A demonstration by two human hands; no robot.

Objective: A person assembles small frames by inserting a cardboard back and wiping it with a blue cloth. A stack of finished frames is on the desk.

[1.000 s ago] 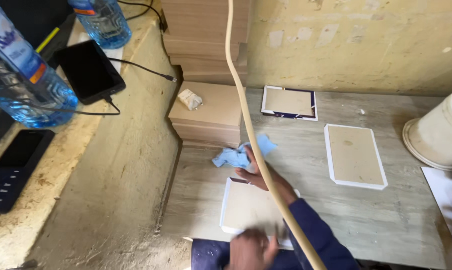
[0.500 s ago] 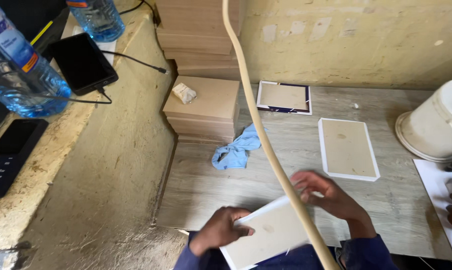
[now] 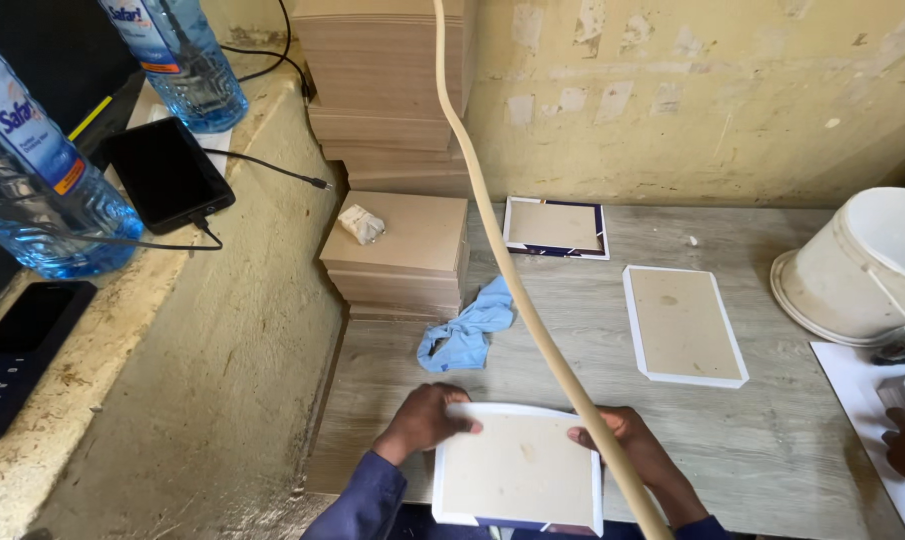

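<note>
Two clear water bottles (image 3: 35, 175) (image 3: 178, 60) on the left ledge carry blue-white labels; between them lies a phone (image 3: 168, 172) — dark screen; a second dark device (image 3: 18, 355) sits lower left.

Evenly lit by soft daylight, seemingly from above and right; no harsh glare. Faint shadows under the board stack (image 3: 398, 255) and blue cloth (image 3: 468, 335). Sharp mid-frame, slight wide-angle bending at edges. Blurred close-up on the tan hose (image 3: 533, 320).

Grey wood-grain table (image 3: 773, 440)
Blue cloth (image 3: 468, 335); stack of brown boards (image 3: 403, 255); two white-edged boards (image 3: 685, 325); white bucket (image 3: 863, 265)
</note>
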